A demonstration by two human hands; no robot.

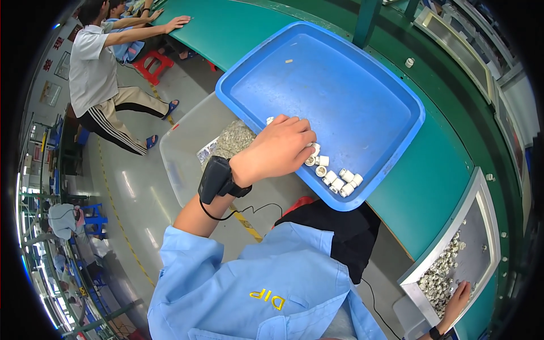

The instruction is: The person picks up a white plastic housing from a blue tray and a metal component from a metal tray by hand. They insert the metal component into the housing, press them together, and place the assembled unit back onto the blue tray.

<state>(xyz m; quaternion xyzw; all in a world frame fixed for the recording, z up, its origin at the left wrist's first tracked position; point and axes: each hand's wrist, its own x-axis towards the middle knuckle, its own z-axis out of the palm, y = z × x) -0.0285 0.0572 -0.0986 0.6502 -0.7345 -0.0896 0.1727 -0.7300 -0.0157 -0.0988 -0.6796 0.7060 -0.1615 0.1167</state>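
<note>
My left hand (280, 143) reaches over the near-left rim of a blue plastic tray (317, 73). Its fingers are curled downward; a bit of a white part (270, 120) shows beside them, and the rest of the grip is hidden. Right beside that hand, several small white cylindrical parts (331, 178) with hollow ends lie along the tray's near edge. Far to the lower right, my right hand (457, 297) is over a pale-framed tray (409, 283) heaped with small whitish parts (439, 277). Its fingers extend loosely, and nothing shows in them.
A translucent bin (184, 147) holding a bag of small parts (235, 139) is below the blue tray. The green table (425, 209) runs behind, with a green post (371, 22) at its back. At the far left, a person (90, 62) leans on the table near a red stool (153, 65).
</note>
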